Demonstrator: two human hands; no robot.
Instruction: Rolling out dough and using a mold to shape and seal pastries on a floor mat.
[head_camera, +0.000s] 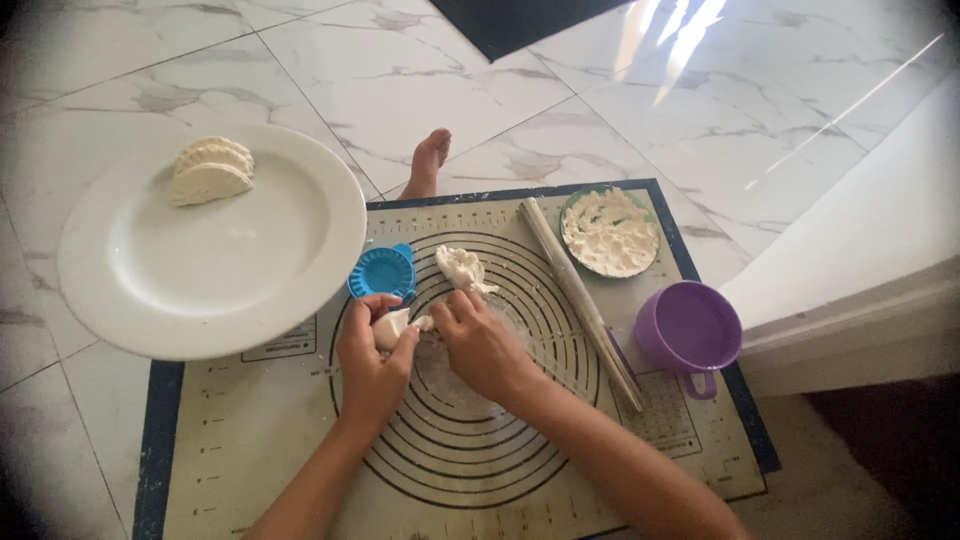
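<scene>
Left hand (372, 358): fingers curled around a small dough piece (392, 326), pinching it from the left and underneath.
Right hand (480, 345): fingertips pressed together on the right end of the same dough piece, thumb and forefinger nipping its edge.
Dough piece: sits between both grips, held just above the pastry mat (300, 440), over the upper left part of the printed rings.
Dough lump (460, 268): ragged, pale, lies on the mat just beyond the right hand's knuckles, apart from the held piece.
Dumpling press (382, 271): blue, round, ridged, just above the left hand, beside the plate's rim.
Plate (280, 290): white, overlaps the mat's upper left corner; folded dumplings (210, 171) stacked at its far left side.
Rolling pin (580, 300): thin, laid diagonally right of the hands.
Flour bowl (609, 232): green rim, near the pin's far end.
Purple cup (688, 332): on the mat's right edge.
Surface: mat lies on a marble floor (500, 110); a bare foot (428, 160) shows above the mat.
</scene>
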